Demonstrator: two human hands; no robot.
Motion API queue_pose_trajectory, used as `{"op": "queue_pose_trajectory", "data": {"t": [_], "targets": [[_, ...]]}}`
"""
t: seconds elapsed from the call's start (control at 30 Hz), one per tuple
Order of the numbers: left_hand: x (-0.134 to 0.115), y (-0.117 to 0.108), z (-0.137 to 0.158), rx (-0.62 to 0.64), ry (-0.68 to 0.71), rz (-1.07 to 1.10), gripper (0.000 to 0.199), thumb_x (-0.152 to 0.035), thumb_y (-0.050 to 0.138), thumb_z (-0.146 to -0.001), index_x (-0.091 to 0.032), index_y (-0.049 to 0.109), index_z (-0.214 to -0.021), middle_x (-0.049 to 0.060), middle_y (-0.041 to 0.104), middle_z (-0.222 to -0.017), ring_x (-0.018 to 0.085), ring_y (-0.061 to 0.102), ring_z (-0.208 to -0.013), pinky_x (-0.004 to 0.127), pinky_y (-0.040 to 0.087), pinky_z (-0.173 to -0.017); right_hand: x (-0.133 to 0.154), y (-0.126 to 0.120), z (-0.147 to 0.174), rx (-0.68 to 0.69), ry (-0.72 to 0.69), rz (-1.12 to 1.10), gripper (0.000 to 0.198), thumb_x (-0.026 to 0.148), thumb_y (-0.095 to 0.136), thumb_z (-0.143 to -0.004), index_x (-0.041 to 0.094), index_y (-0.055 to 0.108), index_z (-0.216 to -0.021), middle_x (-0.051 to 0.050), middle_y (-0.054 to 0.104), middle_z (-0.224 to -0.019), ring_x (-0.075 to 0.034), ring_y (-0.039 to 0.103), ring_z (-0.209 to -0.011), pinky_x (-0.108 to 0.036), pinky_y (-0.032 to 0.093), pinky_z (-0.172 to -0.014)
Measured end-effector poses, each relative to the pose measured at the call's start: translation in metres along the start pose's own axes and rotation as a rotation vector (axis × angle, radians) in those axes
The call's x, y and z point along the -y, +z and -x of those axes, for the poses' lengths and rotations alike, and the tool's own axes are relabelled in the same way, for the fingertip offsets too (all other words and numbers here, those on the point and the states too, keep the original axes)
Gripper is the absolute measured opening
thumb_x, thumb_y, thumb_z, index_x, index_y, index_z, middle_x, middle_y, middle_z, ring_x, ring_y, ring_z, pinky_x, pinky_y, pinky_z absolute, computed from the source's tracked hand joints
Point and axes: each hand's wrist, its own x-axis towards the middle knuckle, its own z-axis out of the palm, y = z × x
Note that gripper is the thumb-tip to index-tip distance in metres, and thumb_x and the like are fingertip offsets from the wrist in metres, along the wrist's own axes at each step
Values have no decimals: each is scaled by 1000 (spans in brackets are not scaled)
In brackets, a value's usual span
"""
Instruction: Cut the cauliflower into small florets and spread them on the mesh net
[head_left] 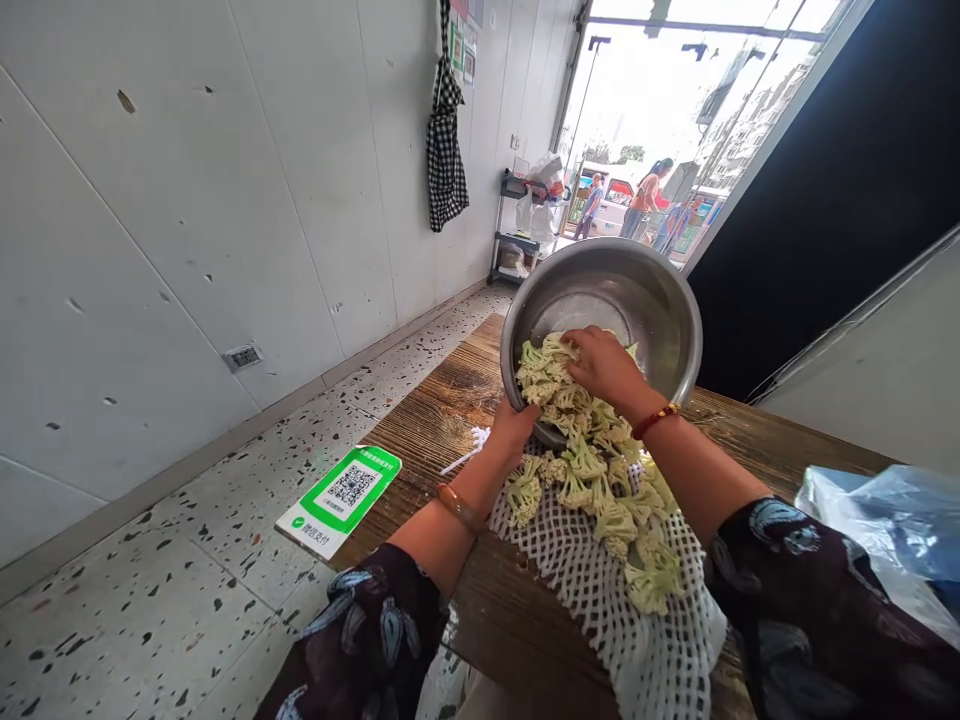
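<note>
A metal bowl is tilted toward me over the wooden table. My left hand grips its lower left rim, thumb over the edge. Inside the bowl, my right hand lies on cut cauliflower florets; its fingers are curved and apart, touching them, their tips partly hidden. More florets spill over the rim in a heap. They rest on a white foam mesh net spread across the table toward me.
The dark wooden table carries a green and white QR code card at its left edge and a white stick-like item beside my left wrist. Clear plastic bags lie at right. Beyond are a shelf cart and people outside the glass door.
</note>
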Motion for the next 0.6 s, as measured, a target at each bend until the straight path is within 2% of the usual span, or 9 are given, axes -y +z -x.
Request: {"op": "queue_pose_trajectory", "data": {"t": [0.07, 0.13, 0.2, 0.27, 0.37, 0.43, 0.5, 0.6], "targets": [[2, 0, -1, 22, 14, 1, 36, -20, 73, -59, -18, 64, -94, 5, 69, -87, 20, 61, -78, 35, 50, -77, 1, -2, 2, 13, -15, -18, 42, 29, 62, -87, 18, 61, -127, -13, 64, -117, -32, 58, -108, -45, 48, -93], [5, 1, -2, 42, 37, 15, 35, -20, 71, -59, -18, 63, -93, 5, 69, -89, 20, 61, -80, 36, 49, -80, 7, -4, 0, 32, -62, -22, 56, 41, 70, -83, 18, 58, -133, -15, 60, -130, -35, 54, -120, -48, 45, -100], [6, 1, -2, 44, 63, 22, 32, -19, 69, -59, -18, 62, -90, 4, 69, -89, 20, 61, -82, 35, 49, -82, 16, -5, -4, 71, -131, -9, 79, 50, 76, -77, 20, 49, -145, -17, 48, -149, -40, 43, -136, -54, 39, -108], [5, 2, -1, 43, 86, 36, 28, -19, 69, -59, -18, 61, -86, 2, 69, -88, 19, 61, -84, 33, 48, -83, 25, -5, -10, 151, -195, 14, 92, 52, 79, -74, 23, 42, -152, -17, 38, -158, -41, 34, -144, -57, 33, -113], [2, 2, 1, 55, 90, 65, 29, -19, 72, -59, -18, 60, -85, 0, 67, -82, 18, 62, -83, 32, 49, -83, 34, -7, -19, 309, -260, 62, 83, 45, 82, -71, 26, 51, -146, -13, 41, -158, -42, 33, -145, -57, 33, -114], [0, 2, 3, 59, 84, 61, 32, -18, 73, -58, -18, 61, -88, -1, 67, -80, 18, 62, -81, 31, 49, -80, 35, -9, -21, 355, -298, 93, 77, 40, 84, -69, 26, 57, -140, -12, 46, -155, -42, 36, -144, -56, 34, -113], [-1, 3, 3, 66, 82, 40, 37, -16, 73, -57, -17, 63, -93, -2, 66, -79, 16, 61, -77, 29, 49, -76, 34, -12, -17, 328, -334, 116, 75, 35, 85, -67, 25, 60, -137, -14, 49, -152, -42, 39, -141, -56, 34, -113], [-1, 3, 2, 90, 86, 35, 47, -13, 71, -57, -17, 64, -104, -2, 67, -82, 14, 59, -74, 26, 48, -71, 32, -13, -3, 215, -361, 147, 68, 32, 85, -67, 22, 62, -130, -16, 51, -149, -42, 39, -140, -59, 30, -114]]}}
